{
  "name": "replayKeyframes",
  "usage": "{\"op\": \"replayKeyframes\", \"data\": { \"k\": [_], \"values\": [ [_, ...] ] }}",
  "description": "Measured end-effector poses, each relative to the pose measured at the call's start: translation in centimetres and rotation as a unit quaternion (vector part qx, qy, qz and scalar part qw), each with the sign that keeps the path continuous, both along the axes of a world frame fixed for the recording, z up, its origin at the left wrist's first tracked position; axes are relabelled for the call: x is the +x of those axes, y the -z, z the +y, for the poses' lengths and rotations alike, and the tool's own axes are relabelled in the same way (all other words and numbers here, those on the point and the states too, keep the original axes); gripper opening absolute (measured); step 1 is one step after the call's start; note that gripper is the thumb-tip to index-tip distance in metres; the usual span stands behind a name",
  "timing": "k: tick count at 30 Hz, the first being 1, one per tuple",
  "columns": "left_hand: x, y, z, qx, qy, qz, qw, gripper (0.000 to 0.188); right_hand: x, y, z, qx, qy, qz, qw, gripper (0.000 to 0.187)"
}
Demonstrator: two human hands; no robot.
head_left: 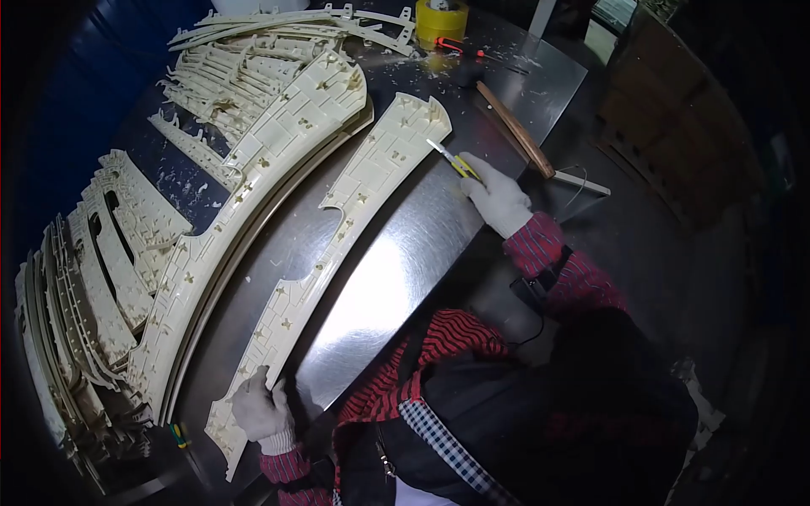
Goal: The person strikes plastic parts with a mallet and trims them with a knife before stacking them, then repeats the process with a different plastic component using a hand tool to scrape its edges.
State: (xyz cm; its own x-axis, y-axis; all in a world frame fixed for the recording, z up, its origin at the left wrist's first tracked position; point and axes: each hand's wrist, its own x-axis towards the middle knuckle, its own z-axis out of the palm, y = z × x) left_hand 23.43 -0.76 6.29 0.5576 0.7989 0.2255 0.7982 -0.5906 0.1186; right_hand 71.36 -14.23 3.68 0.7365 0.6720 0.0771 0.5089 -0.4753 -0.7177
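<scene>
A long, cream-coloured plastic trim panel (pixel 353 221) lies slantwise on the metal table, its ribbed side with small clips up. My left hand (pixel 260 406), in a white glove, grips the panel's near end, fingers over the edge. In my gloved right hand (pixel 496 194) is a small yellow-handled cutter (pixel 464 167) with a pale pointed tip. The tip is close to the right edge of the panel's far, wide end; whether it touches I cannot tell. My right fingers are wrapped round the handle, partly hidden by the glove.
Similar panels (pixel 192 274) are stacked left of mine, with more trim pieces (pixel 72 312) beyond. At the back are a yellow tape roll (pixel 442 20) and a red-black screwdriver (pixel 460 47). A brown rod (pixel 515 128) lies near the table's right edge. Plastic shavings litter the tabletop (pixel 540 88).
</scene>
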Motion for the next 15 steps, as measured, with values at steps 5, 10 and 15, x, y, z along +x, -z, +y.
{"op": "replayKeyframes", "data": {
  "k": [5, 10, 15],
  "values": [
    [0.1, -0.2, -0.5, -0.007, -0.005, -0.010, 1.000, 0.038, -0.8, -1.4, 0.2, -0.057, 0.012, 0.029, 0.998, 0.053],
    [-0.5, 0.5, -0.6, 0.018, 0.014, -0.019, 1.000, 0.040, -2.1, -0.9, 0.1, -0.048, 0.023, 0.044, 0.998, 0.053],
    [-0.7, 0.4, -0.4, -0.013, -0.011, -0.001, 1.000, 0.039, -2.6, -0.7, 0.5, -0.038, 0.032, 0.051, 0.997, 0.053]
  ]
}}
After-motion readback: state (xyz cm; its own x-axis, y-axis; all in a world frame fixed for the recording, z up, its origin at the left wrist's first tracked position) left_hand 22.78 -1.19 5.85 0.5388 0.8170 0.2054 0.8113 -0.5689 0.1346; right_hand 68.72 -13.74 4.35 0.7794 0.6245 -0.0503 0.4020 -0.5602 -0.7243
